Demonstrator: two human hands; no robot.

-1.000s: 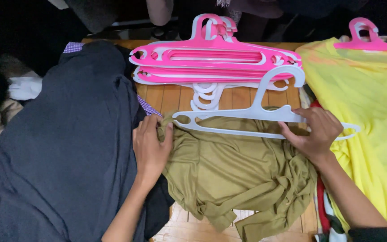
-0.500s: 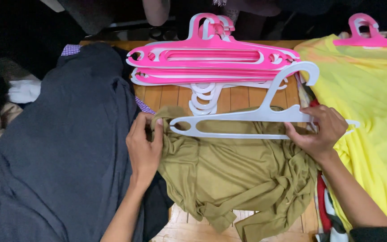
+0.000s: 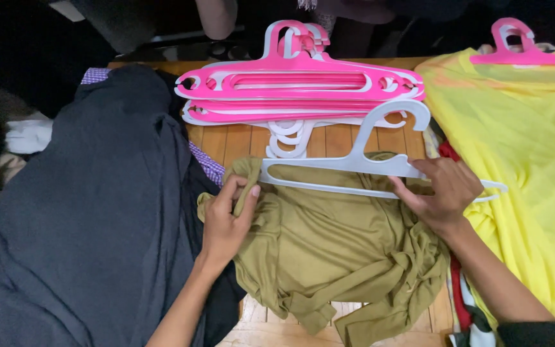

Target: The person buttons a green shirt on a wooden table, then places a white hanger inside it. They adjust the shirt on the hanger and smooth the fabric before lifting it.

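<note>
On the wooden desk (image 3: 329, 138), an olive shirt (image 3: 329, 250) lies crumpled at the middle. At the shirt's upper left corner the left hand (image 3: 226, 222) pinches a fold of its cloth between thumb and fingers. Across the shirt's top edge lies a white hanger (image 3: 361, 164), and the right hand (image 3: 441, 193) grips the hanger's right arm. Beyond the shirt sits a stack of pink hangers (image 3: 297, 87). Left of the shirt spreads a dark grey garment (image 3: 85, 218); right of it lies a yellow garment (image 3: 521, 148) with another pink hanger (image 3: 521, 51) at its top.
</note>
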